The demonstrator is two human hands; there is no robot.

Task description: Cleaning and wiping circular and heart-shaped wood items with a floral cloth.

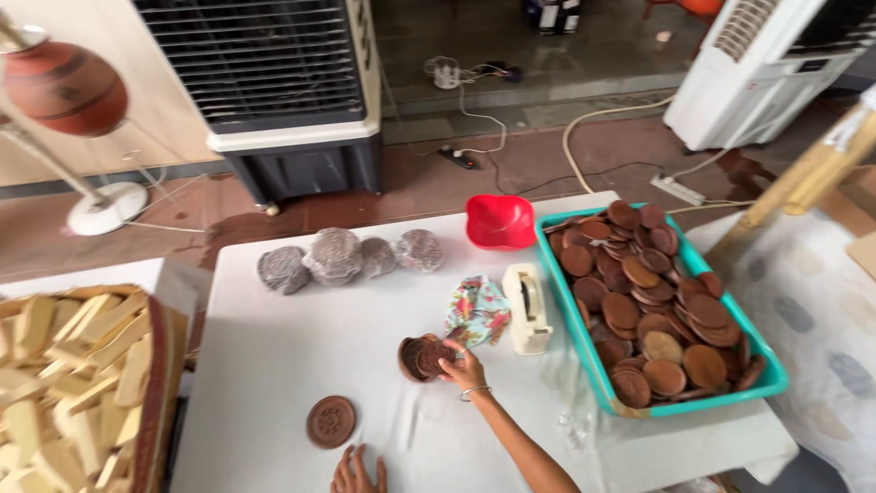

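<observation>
Left hand: your left hand (358, 473) lies at the near edge, fingers spread flat on the white table (274, 365), holding nothing; the frame cuts off its wrist.
Single disc: a carved brown disc (330, 421) lies flat just beyond that hand, apart from it.
Right hand: your right hand (464, 370) reaches in from the near right, fingers curled onto a short stack of brown discs (422, 357) tipped on edge; how firmly it grips is hard to tell.
Cloth: a floral cloth (477, 310) sits just beyond the right hand.
Tape dispenser: a cream tape dispenser (526, 309) stands beside the cloth, to its right.
Teal tray: the teal tray (584, 351) at right is heaped with loose brown discs, count unreadable.
Left crate: a crate (157, 383) at near left holds pale wooden blocks, partly cut off.
Wrapped bundles: four wrapped bundles (336, 256) lie in a row at the far side; contents unclear.
Red bowl: the red bowl (500, 222) at the far edge shows nothing inside.
</observation>
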